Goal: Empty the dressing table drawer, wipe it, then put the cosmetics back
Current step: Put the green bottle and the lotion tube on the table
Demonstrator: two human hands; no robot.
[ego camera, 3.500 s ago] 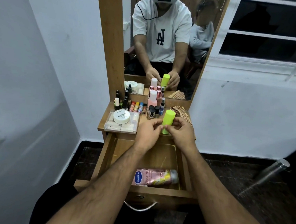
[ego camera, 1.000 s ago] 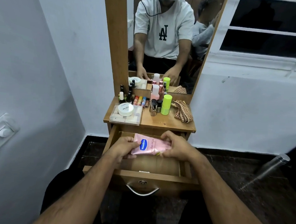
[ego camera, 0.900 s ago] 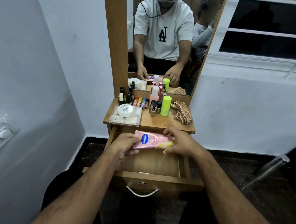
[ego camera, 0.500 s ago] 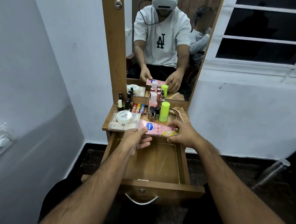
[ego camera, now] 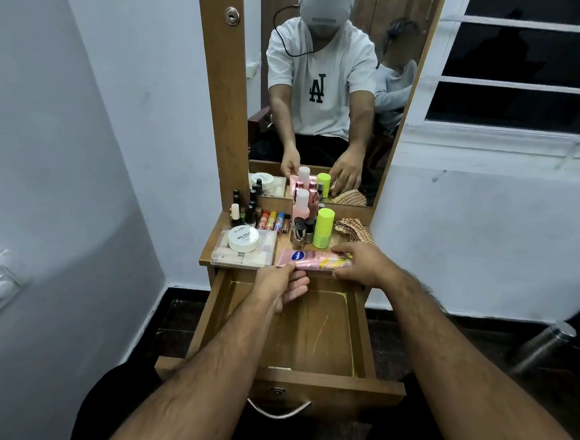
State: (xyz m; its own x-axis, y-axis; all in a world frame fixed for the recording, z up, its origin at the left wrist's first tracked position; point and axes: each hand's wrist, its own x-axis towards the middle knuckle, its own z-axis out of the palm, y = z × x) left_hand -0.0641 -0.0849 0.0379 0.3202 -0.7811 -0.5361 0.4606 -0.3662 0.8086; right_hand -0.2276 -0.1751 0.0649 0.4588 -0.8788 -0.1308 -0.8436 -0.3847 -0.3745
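The wooden drawer point(ego camera: 360, 327) is pulled out and its inside shows bare wood. A pink lotion tube point(ego camera: 308, 259) lies sideways on the front edge of the dressing table top point(ego camera: 207, 248). My right hand point(ego camera: 361, 264) grips its yellow cap end. My left hand point(ego camera: 282, 284) pinches its lower left edge from below. Behind the tube stand a lime green bottle point(ego camera: 324, 227), a pink bottle point(ego camera: 301, 205), small dark bottles point(ego camera: 303, 229) and a row of coloured lip balms point(ego camera: 273, 220).
A clear box with a white round jar point(ego camera: 243, 239) on it sits at the table's front left. A checked cloth point(ego camera: 355, 229) lies at the back right. The mirror point(ego camera: 324, 102) rises behind. A steel bottle point(ego camera: 544, 344) lies on the dark floor at right.
Both hands lifted the pink tube out of the drawer and carried it up onto the table top's front edge. The drawer now holds nothing.
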